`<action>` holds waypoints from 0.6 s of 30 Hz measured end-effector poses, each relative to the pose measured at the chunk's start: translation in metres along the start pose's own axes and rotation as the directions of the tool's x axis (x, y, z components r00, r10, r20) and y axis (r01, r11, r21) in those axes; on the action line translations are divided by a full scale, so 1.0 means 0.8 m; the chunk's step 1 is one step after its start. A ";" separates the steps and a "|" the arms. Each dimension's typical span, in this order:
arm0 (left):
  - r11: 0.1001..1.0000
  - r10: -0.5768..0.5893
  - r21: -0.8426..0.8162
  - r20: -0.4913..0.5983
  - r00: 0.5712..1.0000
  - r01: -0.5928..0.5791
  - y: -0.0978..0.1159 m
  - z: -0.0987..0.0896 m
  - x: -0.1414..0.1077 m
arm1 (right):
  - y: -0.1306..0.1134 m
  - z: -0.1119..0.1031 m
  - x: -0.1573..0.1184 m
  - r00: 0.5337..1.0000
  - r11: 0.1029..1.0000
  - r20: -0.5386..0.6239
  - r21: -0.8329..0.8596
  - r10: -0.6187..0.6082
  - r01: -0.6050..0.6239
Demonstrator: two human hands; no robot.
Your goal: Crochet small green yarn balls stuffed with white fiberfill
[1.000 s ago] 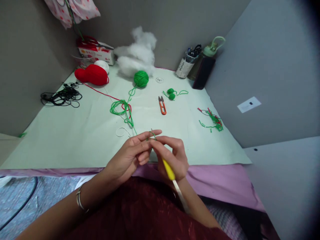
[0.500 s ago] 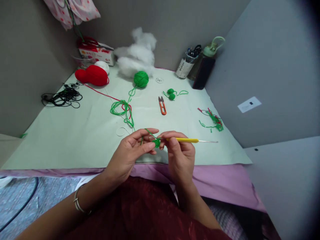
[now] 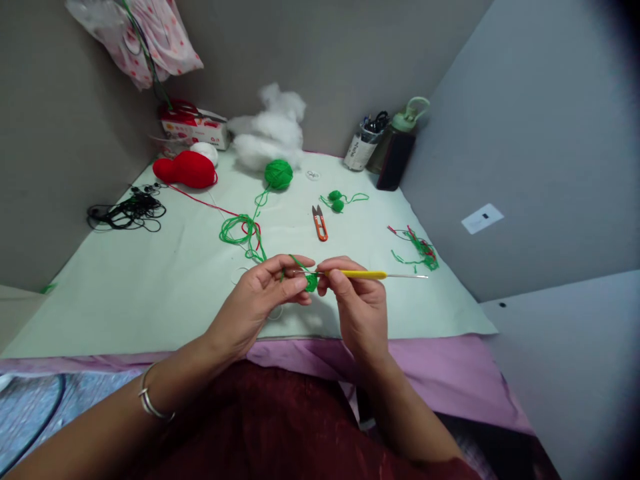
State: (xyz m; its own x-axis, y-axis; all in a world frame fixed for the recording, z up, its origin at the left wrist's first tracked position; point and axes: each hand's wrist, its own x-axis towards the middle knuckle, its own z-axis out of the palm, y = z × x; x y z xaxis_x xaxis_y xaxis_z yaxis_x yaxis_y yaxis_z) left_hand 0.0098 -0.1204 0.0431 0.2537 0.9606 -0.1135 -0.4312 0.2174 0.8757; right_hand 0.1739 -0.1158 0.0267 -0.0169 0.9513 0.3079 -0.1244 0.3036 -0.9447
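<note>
My left hand (image 3: 265, 290) pinches a small green crochet piece (image 3: 311, 283) between thumb and fingers, with green yarn running over its raised index finger. In my right hand (image 3: 360, 297) is a crochet hook (image 3: 367, 275) with a yellow handle, gripped near its front. The hook's thin metal tip lies at the top of the green piece, close to my left fingers; its other metal end points right. Loose green yarn (image 3: 237, 229) leads back from my left hand to a green yarn ball (image 3: 279, 175).
Orange thread snips (image 3: 319, 224) lie beyond my hands, near two small green pieces (image 3: 337, 201). Red yarn (image 3: 186, 169), white stuffing (image 3: 267, 133) and a box (image 3: 196, 129) stand at the back. Black cords (image 3: 129, 210) lie left, yarn scraps (image 3: 423, 251) right, near a bottle (image 3: 406, 119) and phone (image 3: 397, 160).
The view has shifted slightly, so the tabletop things sit lower in the picture. Both hands keep their grips, and the hook has tilted a little beside the green piece.
</note>
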 end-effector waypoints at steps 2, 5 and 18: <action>1.000 0.016 0.015 0.036 0.999 -0.017 0.011 0.000 0.012 | -0.011 0.000 0.016 0.996 0.993 0.058 -0.093 -0.072 0.077; 1.000 0.004 -0.005 0.080 0.997 -0.003 0.028 -0.001 0.034 | -0.021 0.000 0.043 0.978 0.962 0.131 -0.195 -0.165 0.189; 0.994 -0.034 0.108 0.171 0.985 0.016 0.049 -0.048 0.143 | 0.025 -0.029 0.135 0.931 0.823 0.365 -0.534 0.017 0.194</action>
State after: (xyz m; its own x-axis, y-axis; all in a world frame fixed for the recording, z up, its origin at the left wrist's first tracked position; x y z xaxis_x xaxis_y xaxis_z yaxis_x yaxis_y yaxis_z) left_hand -0.0112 0.0043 0.0462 0.4128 0.9087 -0.0615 -0.3315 0.2128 0.9191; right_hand 0.1925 -0.0057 0.0387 -0.3798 0.8710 0.3117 0.4238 0.4633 -0.7783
